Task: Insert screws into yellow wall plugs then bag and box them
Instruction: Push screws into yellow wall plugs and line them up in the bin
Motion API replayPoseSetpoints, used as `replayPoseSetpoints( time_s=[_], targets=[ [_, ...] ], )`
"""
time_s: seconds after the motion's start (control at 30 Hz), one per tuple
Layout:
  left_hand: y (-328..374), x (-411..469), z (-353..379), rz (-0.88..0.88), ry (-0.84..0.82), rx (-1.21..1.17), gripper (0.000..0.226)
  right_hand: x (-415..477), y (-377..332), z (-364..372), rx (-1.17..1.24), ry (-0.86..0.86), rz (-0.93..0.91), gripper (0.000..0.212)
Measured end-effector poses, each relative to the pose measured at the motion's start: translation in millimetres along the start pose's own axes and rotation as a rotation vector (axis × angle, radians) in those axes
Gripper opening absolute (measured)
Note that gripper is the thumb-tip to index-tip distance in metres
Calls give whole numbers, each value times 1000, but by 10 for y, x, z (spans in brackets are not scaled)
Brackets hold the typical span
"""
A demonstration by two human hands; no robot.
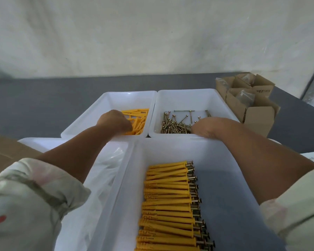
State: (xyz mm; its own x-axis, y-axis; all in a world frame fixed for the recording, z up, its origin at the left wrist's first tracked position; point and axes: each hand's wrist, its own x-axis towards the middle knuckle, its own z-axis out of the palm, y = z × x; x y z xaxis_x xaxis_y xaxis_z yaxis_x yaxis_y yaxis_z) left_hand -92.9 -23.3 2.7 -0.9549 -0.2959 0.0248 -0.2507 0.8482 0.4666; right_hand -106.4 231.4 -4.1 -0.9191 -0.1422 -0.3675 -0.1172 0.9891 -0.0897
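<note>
Head view: looking down on four white bins sitting on a grey table (34,102).
Left hand (114,123): reaching into the plug bin (87,116), knuckles curling over the loose yellow wall plugs (140,120) — fingertips hidden, so I cannot tell whether it is gripping one.
Right hand (207,126): reaching over the near wall of the screw bin (188,98) onto the screws (172,125); blurred, grip not readable.
Done so far: assembled plugs (168,200), each carrying a screw, are lying in a neat row in the near bin (170,151).
Left to do: by my judgement assembling is going on; bags (111,163) in the bag bin (43,142) and cardboard boxes (250,100) at far right are waiting.
Edges: bin walls are touching one another, so each hand is having to lift over a rim.
Open room: grey table showing left of the plug bin — floor showing right of the row in the near bin.
</note>
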Motion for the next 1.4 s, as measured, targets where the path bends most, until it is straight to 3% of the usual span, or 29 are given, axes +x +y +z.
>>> replayPoseSetpoints(
  time_s=[0.13,0.33,0.47,0.6,0.7,0.87,1.03,1.2,1.3,1.4],
  targets=[
    [6,79,127,78,-109,286,22,64,27,7,-16,-29,45,43],
    [-83,172,160,110,-40,312,25,-2,-22,-3,83,-42,64,42],
    [-91,90,138,47,112,115,21,28,28,42,187,98,79,10],
    [-92,-3,108,85,223,59,26,35,65,72,315,244,127,25],
    [-103,-31,83,65,262,-52,18,-24,74,101,269,359,92,15],
    [-116,-110,16,24,255,-276,23,-175,90,172,359,628,51,6],
    [-123,-191,-75,-27,290,-691,24,-327,67,177,456,696,-19,8],
    [-75,-265,-230,-22,423,-822,20,-447,28,169,728,781,-64,6],
    [25,-373,-341,-12,392,-983,20,-541,-55,126,1077,765,-99,7],
    [181,-568,-377,-19,261,-1163,18,-653,-163,47,1249,723,-133,8]
  ],
)
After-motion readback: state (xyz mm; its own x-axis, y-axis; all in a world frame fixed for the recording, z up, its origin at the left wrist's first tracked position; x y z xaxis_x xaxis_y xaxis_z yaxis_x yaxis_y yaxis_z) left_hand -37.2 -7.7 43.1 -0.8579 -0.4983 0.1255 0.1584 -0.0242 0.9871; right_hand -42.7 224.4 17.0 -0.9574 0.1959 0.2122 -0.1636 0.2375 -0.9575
